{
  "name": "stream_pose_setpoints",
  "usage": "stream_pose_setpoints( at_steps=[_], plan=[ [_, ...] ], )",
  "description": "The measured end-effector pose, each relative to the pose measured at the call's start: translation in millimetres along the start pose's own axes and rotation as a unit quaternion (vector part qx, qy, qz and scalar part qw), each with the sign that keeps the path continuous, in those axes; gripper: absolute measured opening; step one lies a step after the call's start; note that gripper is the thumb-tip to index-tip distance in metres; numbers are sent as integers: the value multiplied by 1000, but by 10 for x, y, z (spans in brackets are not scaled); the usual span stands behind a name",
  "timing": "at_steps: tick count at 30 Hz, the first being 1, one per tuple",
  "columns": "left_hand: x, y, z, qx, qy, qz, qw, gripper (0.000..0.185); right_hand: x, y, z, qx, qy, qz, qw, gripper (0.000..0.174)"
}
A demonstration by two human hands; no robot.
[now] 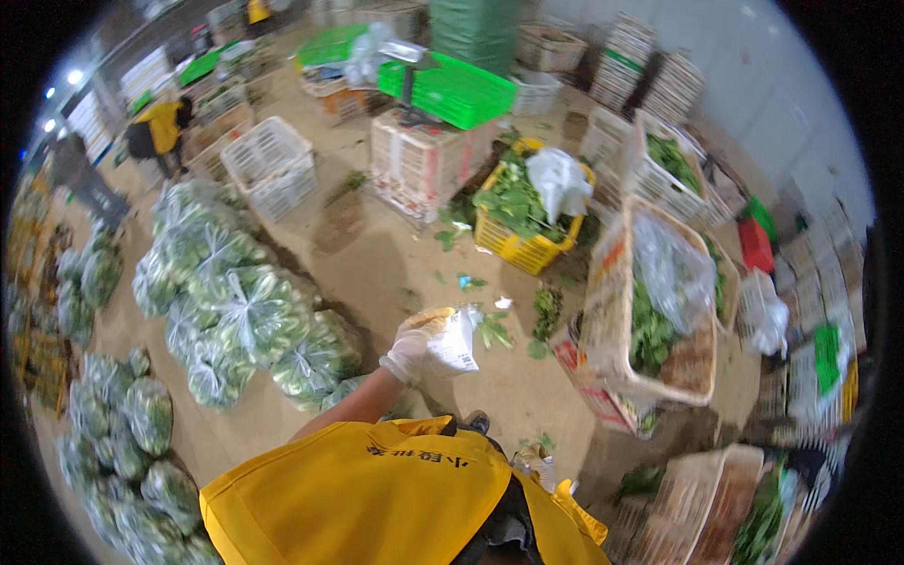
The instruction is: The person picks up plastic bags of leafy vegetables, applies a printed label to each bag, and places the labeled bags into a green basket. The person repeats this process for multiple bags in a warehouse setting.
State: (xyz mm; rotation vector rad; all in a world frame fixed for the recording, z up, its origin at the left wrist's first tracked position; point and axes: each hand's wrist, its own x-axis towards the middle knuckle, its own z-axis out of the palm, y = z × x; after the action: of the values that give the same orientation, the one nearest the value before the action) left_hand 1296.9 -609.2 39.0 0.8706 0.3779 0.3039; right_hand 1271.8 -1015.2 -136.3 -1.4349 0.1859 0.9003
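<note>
My left hand (413, 353), in a pale thin glove, grips a white printed paper slip (452, 346) with a code on it; a tan rounded thing (432, 319) shows at its upper edge. Low in the picture, beside the yellow apron (381, 487), my right hand (538, 467) is partly visible in a light glove, largely hidden by the apron; whether it holds something cannot be told. Below the paper, leaf scraps (494, 330) lie on the floor.
Clear bags of green vegetables (258, 311) are heaped at left. A yellow crate (519, 244) of leafy greens and a large pale crate (600, 332) stand ahead and right. A scale with a green basket (452, 88) stands on a box (424, 159). Two people are at the far left.
</note>
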Motion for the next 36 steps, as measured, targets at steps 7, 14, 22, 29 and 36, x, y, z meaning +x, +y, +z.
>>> stream_pose_setpoints(
  at_steps=[7, 14, 22, 29, 36],
  plan=[
    [326, 354, -182, 10, 167, 82, 983, 27, 904, -2337, 697, -67, -23, 38, 997, 17],
    [995, 488, -912, -56, 307, 171, 934, 32, 2356, -3739, 1745, 21, -36, 25, 999, 39],
    [2097, 1333, -984, -70, 305, 187, 931, 29, 3991, -4839, 2502, 146, -115, 116, 976, 36],
    [2692, 1381, -1276, -42, 430, 184, 883, 31, 6274, -5149, 2759, -17, -77, 168, 983, 26],
    [3350, 1373, -991, -66, 469, 164, 865, 24, 8592, -5642, 2839, -46, 44, 60, 996, 57]
  ],
)
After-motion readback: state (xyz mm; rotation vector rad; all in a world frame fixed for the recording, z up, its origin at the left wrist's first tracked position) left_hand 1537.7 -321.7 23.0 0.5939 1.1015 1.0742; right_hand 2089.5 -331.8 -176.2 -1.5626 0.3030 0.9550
